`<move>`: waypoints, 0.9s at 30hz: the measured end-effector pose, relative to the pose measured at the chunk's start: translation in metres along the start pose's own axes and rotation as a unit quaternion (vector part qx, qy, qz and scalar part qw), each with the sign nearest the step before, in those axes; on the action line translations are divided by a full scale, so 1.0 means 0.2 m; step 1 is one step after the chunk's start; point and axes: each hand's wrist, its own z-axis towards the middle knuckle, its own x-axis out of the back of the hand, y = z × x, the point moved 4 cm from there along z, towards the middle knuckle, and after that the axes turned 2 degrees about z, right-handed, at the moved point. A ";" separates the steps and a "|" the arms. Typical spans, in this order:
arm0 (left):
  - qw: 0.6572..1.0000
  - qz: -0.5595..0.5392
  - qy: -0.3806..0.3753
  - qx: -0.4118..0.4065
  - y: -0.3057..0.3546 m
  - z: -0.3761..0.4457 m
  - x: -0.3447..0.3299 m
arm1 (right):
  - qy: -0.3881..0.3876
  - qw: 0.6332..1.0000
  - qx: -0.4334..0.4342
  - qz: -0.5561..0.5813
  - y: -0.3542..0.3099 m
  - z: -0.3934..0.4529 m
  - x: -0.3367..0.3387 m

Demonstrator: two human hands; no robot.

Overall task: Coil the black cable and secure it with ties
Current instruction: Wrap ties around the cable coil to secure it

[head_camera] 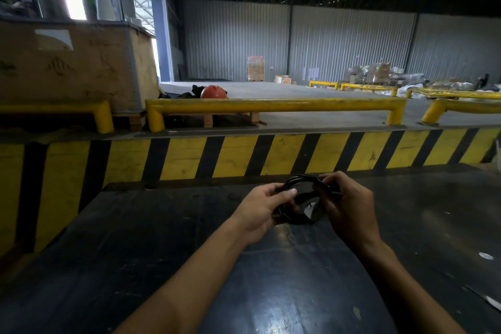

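Note:
A black cable [299,181], wound into a small round coil, hangs between both hands above a dark work surface [162,252]. My left hand [261,211] pinches the coil's left side, thumb on top. On the right side my right hand [348,206] has its fingers curled around the loops. The lower part of the coil is partly hidden by my fingers. I see no tie clearly; a thin strand crosses the coil near my right fingers.
A yellow-and-black striped barrier [244,156] runs across just beyond the surface. Yellow guard rails [271,104] stand behind it, with a wooden crate [67,62] at left and a red helmet [212,91]. Small white scraps [485,255] lie at right.

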 end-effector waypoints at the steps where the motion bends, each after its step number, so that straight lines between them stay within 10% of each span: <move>1: 1.000 -0.013 0.014 -0.007 0.00 0.01 0.01 | -0.011 0.999 -0.021 0.025 0.01 -0.01 -0.01; 14: 0.983 0.171 -0.011 -0.073 -0.01 -0.01 0.03 | -0.037 0.994 0.026 -0.099 0.02 0.14 0.05; 27: 0.981 0.191 -0.027 -0.028 -0.05 -0.04 -0.01 | -0.264 0.940 -0.142 0.162 0.06 0.05 -0.05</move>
